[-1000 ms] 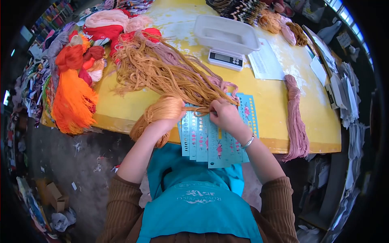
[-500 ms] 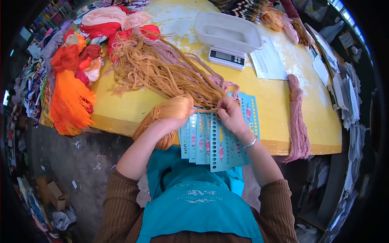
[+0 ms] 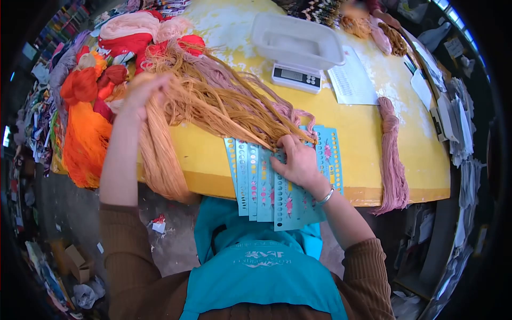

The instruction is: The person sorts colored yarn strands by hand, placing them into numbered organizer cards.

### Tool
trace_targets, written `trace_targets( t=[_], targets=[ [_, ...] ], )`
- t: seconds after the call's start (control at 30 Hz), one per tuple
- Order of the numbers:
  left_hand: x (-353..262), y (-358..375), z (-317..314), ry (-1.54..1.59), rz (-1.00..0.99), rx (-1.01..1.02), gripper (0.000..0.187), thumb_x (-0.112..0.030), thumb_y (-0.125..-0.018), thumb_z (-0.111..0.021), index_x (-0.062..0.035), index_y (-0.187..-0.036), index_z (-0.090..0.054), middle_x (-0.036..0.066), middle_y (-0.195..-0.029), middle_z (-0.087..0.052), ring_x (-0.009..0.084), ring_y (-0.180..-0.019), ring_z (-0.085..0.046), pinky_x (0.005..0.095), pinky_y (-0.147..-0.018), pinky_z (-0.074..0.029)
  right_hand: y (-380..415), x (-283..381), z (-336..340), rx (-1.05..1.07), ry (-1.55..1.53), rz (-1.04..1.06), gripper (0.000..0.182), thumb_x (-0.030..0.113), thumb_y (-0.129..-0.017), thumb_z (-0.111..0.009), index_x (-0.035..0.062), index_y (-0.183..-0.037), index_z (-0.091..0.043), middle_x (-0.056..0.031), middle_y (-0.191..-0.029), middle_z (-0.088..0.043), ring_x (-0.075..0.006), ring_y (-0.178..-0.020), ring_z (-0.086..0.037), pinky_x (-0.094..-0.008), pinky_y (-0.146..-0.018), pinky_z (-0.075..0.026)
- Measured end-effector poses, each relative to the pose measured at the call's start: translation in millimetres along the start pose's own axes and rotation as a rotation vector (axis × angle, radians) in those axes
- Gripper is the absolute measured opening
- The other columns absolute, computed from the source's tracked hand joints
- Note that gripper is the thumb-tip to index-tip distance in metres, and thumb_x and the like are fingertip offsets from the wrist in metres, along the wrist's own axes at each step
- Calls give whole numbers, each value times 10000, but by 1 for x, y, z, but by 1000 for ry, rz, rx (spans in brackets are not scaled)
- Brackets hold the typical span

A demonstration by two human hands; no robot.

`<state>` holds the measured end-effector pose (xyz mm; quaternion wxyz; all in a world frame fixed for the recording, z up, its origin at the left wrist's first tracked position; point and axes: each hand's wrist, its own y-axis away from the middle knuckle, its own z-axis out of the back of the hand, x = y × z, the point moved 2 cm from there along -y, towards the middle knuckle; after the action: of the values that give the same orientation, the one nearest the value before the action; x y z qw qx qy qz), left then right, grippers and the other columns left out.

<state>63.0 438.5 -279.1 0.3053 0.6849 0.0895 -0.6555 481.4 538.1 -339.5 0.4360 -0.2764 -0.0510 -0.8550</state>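
Note:
My left hand (image 3: 143,97), raised at the left and somewhat blurred, is closed around a light-orange skein of thread (image 3: 162,152). The skein's loose end hangs past the table's front edge. From that hand, light-orange strands stretch across to my right hand (image 3: 296,162), which pinches their ends over the punched cards. These blue-green cards (image 3: 290,205) overlap in a fan at the table edge, with rows of holes and pink flower prints. Brown-gold threads (image 3: 229,101) and mauve threads (image 3: 210,72) lie behind, their near ends gathered at the cards' top.
Orange (image 3: 85,138) and red skeins (image 3: 128,45) crowd the table's left. A digital scale (image 3: 296,77) carries a clear plastic tray (image 3: 298,42). Right of it lie a printed sheet (image 3: 352,80) and a pink skein (image 3: 392,154). Another person's hand (image 3: 389,20) shows at the far right.
My left hand has swung left and away with the light-orange skein, drawing its strands out long. My right hand has shifted slightly left and nearer, staying at the top of the cards.

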Motion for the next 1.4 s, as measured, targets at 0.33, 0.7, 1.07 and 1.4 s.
trace_targets(
  t=[0.33, 0.7, 1.07, 1.4],
  targets=[
    [-34, 27, 3, 460, -223, -206, 269, -182, -853, -622, -6, -1052, -657, 69, -915, -688, 107, -763, -605, 238, -592, -467, 2, 4, 1, -12, 41, 10, 373, 306, -743, -696, 64, -981, -541, -143, -877, -611, -310, -680, -638, -407, -604, -519],
    [1, 192, -162, 458, -158, 352, 494, -338, -933, -475, -8, -1297, -522, 146, -1366, -515, 219, -1263, -471, 330, -1021, -372, 8, 90, 38, -41, -789, -36, 127, 105, -847, -689, 45, -946, -637, -6, -747, -600, -93, -580, -521, -250, -528, -439],
    [43, 204, -183, 650, 12, 503, 498, -294, -980, -458, 48, -1342, -469, 128, -1291, -549, 184, -1194, -513, 336, -1020, -393, 24, 108, 11, 39, -1595, -323, 72, 104, -913, -612, 49, -867, -617, -35, -772, -652, -61, -492, -488, -188, -423, -338],
    [65, 202, -187, 668, 31, 296, 372, -142, -928, -588, -7, -1273, -557, 85, -1235, -599, 162, -1129, -561, 314, -959, -446, 25, 94, 7, -67, -1482, -382, 59, 80, -919, -594, 51, -871, -575, -28, -679, -611, -55, -449, -451, -186, -406, -320]
  ],
)
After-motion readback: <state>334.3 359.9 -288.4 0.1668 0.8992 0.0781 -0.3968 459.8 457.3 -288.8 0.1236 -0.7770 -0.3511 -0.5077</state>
